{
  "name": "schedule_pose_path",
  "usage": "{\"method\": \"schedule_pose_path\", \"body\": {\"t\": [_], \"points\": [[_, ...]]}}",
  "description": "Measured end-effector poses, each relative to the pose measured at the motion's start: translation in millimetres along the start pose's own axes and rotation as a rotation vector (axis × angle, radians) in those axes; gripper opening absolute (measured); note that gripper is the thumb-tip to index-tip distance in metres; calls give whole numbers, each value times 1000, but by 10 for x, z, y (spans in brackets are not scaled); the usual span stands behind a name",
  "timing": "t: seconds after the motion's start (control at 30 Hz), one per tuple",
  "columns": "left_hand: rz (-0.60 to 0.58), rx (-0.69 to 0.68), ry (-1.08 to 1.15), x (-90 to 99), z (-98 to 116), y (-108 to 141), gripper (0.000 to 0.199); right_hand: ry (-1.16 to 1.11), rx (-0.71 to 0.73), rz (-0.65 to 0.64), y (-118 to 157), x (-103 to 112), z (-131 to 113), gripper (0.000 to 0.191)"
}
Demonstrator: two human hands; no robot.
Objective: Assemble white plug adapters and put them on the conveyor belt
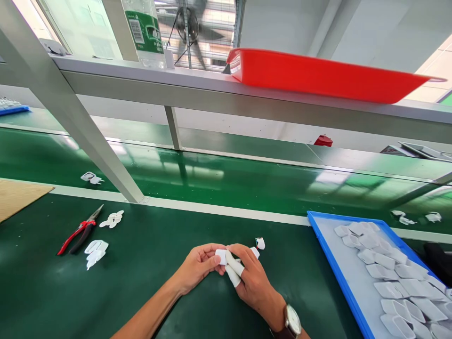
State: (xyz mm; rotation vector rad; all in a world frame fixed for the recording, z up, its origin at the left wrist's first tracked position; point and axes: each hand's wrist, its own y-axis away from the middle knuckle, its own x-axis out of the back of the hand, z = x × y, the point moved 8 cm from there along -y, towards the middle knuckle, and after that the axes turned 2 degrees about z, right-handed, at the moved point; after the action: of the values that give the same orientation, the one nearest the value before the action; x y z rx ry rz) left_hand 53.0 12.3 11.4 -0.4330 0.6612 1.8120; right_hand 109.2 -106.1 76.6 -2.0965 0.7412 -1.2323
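A small white plastic piece point(221, 256) is pinched between the thumb and fingers of my left hand point(200, 267). My right hand point(252, 278), with white covers on some fingers and a watch at the wrist, closes on the same piece from the right. Beside the right hand's fingers a white part point(254, 253) shows in part, and just beyond it lies a small white part with coloured wires point(260, 243). The green work surface point(158, 292) is below both hands.
Red-handled pliers point(82, 233) and white pieces point(96, 253) lie at the left. A blue-rimmed tray point(339, 273) of several white covers stands at the right. Behind runs a green belt point(229, 181), under a shelf with a red tray point(325, 77) and a bottle point(146, 35).
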Motion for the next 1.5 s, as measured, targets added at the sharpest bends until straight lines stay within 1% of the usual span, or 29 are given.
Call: {"method": "schedule_pose_path", "body": {"t": [0.07,0.2,0.27,0.43,0.5,0.57,0.7,0.87,0.97,1.03,1.1,1.17,1.23,1.3,1.4,1.5], "points": [[0,0,-2,-12,-16,6,40,2,-7,6,4,-5,9,44],[-20,-19,46,-37,-24,11,38,3,-5,114,19,59,-16,51],[-14,-19,65,-25,-44,4,38,-4,-15,142,14,71,-29,51],[54,-10,53,45,-104,-26,33,0,-43,85,-20,1,-24,47],[74,-5,39,57,-112,-35,34,9,-40,82,-17,-15,-8,46],[71,4,35,46,-109,-38,35,-15,-58,96,-3,-18,28,46],[18,27,44,-9,-91,-36,37,-95,-127,137,24,0,99,47],[26,49,59,5,-118,-60,37,-74,-134,78,-5,-55,74,40],[35,34,34,28,-131,-89,38,-55,-133,73,-18,-82,87,39],[18,24,-26,32,-128,-99,41,-57,-137,91,-13,-80,119,37],[24,-18,-146,62,-85,-92,45,-59,-156,125,3,-56,166,37],[59,-126,-335,109,17,-62,47,-42,-193,154,22,-29,217,39],[92,-270,-550,128,132,-6,50,-21,-216,167,34,-19,239,40],[98,-384,-732,108,183,54,52,-12,-194,161,33,-37,211,38],[133,-464,-875,88,175,102,41,4,-140,146,24,-72,144,30],[115,-481,-979,44,199,37,35,73,-100,152,3,-38,98,27]]}}
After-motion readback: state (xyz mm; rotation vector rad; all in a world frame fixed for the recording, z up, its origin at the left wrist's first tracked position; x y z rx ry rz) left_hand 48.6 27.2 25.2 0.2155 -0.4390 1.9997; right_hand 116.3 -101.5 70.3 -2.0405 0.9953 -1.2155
